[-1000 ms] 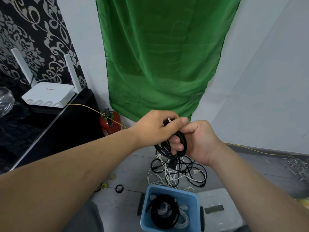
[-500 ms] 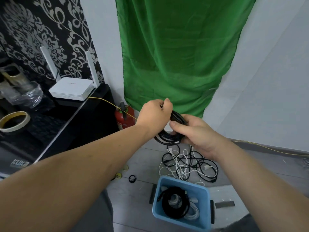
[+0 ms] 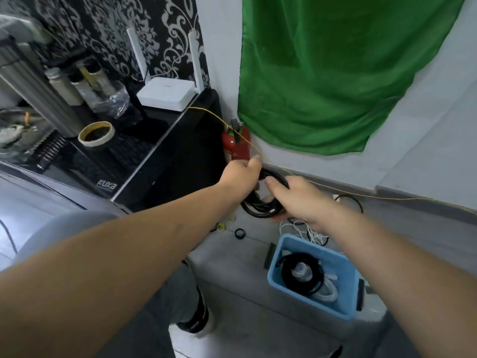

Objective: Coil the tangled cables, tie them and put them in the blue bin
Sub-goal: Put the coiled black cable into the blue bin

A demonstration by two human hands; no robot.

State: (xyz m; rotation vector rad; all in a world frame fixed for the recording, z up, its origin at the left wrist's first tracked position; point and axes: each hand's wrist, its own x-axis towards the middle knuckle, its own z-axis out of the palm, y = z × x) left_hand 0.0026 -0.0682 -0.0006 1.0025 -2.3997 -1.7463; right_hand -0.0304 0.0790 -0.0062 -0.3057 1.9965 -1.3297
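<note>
Left hand (image 3: 240,177): fingers curled round the top of a black cable coil (image 3: 259,211). Right hand (image 3: 302,200): grips the coil's right side. The coil is held above the floor, beyond the blue bin (image 3: 304,301). Tangled white cables (image 3: 312,233) lie just behind the bin.

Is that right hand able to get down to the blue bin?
Probably yes. The blue bin sits open on the floor just below the right hand, with nothing between them. The left hand also grips the black cable coil, so it would have to let go.
</note>
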